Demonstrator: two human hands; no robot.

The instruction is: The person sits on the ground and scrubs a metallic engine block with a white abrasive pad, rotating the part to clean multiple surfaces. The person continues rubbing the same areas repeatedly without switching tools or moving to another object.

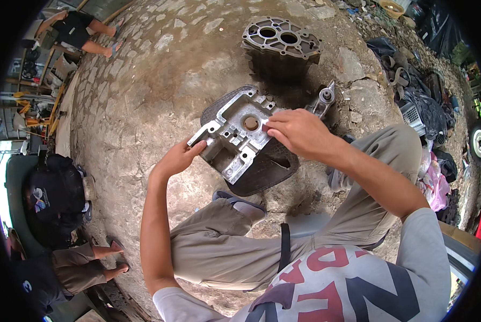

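Note:
A silver cast-metal engine cover [231, 119] with a round hole and several bolt bosses lies tilted on a dark, rounded mat [262, 174]. My left hand [177, 159] grips its left edge, with the thumb on top and the other fingers partly hidden behind the rim. On the right side of the casting, beside the round hole, my right hand [299, 133] presses a small reddish-brown piece [267, 125] against the metal. The fingers cover most of that piece, so its kind cannot be made out.
An engine block [281, 45] with two round bores stands on the stony ground [160, 86] beyond the casting. A smaller metal part [324, 99] lies right of it. Bags and scrap [425, 115] line the right side. Other people's legs [98, 40] show at left, near a black backpack [55, 193].

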